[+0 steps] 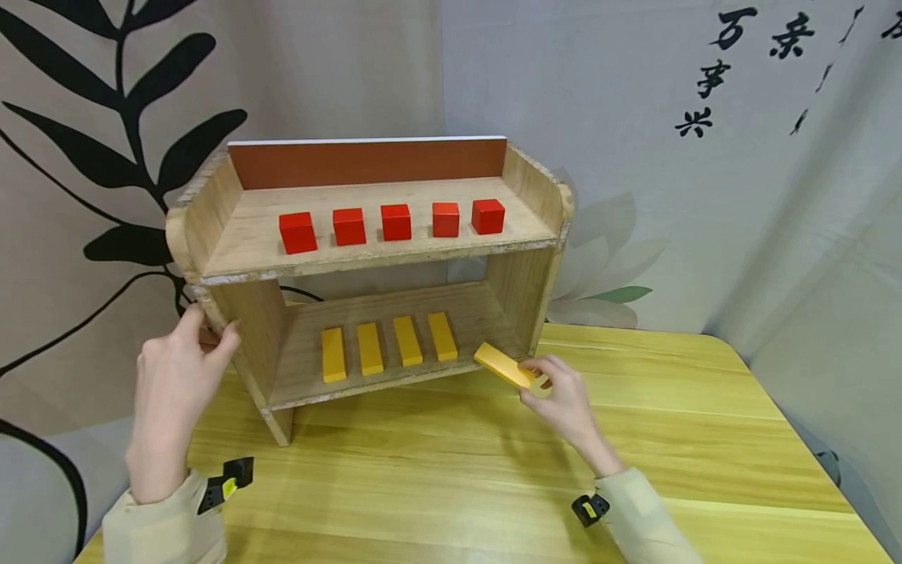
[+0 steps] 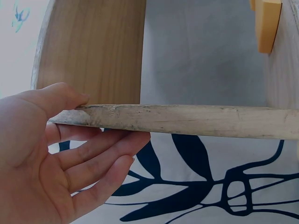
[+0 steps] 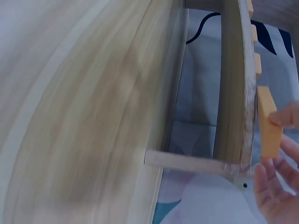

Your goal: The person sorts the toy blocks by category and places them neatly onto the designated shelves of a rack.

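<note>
A two-tier wooden shelf (image 1: 395, 265) stands on the table in the head view. My left hand (image 1: 179, 376) grips the edge of its left side panel (image 2: 196, 119), thumb on one face and fingers on the other. At the right end of the lower tier, my right hand (image 1: 560, 399) pinches a yellow rectangular block (image 1: 502, 364) between thumb and fingers. The block is tilted, its far end at the tier's front edge. Several similar yellow blocks (image 1: 407, 341) lie in a row on that tier. On the upper tier sits a row of red cubes (image 1: 396, 222).
The yellowish wooden table (image 1: 669, 439) extends in front of the shelf and to its right. Behind hangs a pale curtain (image 1: 564, 78) with dark leaf prints and brush characters. The shelf's right side panel (image 1: 524, 294) stands close to the right hand.
</note>
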{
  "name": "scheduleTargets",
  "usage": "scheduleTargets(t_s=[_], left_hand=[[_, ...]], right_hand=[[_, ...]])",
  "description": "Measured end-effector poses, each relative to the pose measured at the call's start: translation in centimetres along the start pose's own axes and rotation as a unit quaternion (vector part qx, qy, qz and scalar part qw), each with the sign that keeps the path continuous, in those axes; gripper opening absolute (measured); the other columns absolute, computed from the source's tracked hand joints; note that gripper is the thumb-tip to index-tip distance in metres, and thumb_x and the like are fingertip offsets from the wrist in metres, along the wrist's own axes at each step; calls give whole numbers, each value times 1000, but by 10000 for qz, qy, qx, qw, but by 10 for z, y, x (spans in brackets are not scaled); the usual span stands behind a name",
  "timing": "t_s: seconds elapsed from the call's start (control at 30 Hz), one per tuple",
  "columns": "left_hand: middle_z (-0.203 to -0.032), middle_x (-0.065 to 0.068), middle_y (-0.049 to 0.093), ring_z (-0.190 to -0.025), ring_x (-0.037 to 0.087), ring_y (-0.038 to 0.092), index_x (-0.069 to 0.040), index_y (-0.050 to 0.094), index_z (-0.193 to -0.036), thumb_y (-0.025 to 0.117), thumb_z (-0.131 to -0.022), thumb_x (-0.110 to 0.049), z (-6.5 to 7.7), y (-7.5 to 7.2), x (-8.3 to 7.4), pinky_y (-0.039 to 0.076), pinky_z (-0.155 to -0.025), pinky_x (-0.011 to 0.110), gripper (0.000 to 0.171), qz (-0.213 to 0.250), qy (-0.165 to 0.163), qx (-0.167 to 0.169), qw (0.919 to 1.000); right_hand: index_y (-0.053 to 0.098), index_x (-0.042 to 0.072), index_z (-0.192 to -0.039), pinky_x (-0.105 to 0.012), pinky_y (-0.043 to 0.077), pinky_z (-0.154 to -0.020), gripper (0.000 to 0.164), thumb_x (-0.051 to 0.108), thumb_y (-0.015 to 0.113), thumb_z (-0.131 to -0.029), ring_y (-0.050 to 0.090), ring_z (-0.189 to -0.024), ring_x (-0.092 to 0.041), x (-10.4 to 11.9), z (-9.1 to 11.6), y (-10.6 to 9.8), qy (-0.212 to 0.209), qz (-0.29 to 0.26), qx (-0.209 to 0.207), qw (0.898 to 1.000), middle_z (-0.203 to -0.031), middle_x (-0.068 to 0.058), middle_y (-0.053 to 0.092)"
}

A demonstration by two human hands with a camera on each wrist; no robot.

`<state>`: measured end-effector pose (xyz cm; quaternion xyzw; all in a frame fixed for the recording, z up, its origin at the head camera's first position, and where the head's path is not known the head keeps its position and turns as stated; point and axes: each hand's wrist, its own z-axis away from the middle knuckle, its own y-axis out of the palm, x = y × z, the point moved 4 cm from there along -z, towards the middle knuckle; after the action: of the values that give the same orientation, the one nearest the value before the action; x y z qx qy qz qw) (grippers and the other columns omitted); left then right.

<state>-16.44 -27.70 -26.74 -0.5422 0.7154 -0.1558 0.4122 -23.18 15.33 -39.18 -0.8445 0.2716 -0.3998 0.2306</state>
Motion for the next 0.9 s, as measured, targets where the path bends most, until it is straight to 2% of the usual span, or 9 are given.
scheduleTargets(t_s=[0.23, 0.53, 0.77, 0.9], left_hand=[[-81, 27, 67, -59, 44, 59, 3, 56, -95, 57, -90, -19, 0, 0, -1, 38, -46, 38, 22, 20, 29, -21, 10000], [-79, 26, 67, -57, 43, 58, 2, 56, -93, 57, -90, -18, 0, 1, -1, 36, -45, 38, 20, 17, 67, -79, 9999], [-77, 26, 67, -57, 43, 58, 2, 56, -91, 58, -89, -18, 1, 1, -2, 36, -45, 37, 19, 14, 122, -152, 9998], [-78, 27, 67, -57, 43, 58, 2, 56, -91, 58, -89, -17, 1, 1, -1, 36, -45, 37, 19, 11, 141, -168, 9998]], right_hand=[[71, 4, -96, -26, 51, -61, 31, 2, 76, -66, 61, -80, -18, 6, -5, 10, 132, -66, -215, 9997, -89, -8, 67], [70, 1, -96, -32, 51, -64, 28, 4, 77, -69, 61, -80, -23, 16, -15, 24, 474, -163, -249, 9984, -90, -12, 66], [70, 1, -93, -24, 50, -60, 25, 10, 80, -73, 59, -75, -22, 22, -21, 33, 346, -145, -351, 9987, -86, -12, 64], [70, 1, -94, -22, 48, -60, 26, 17, 79, -75, 60, -75, -23, 24, -23, 36, 378, -167, -264, 9988, -88, -12, 63]])
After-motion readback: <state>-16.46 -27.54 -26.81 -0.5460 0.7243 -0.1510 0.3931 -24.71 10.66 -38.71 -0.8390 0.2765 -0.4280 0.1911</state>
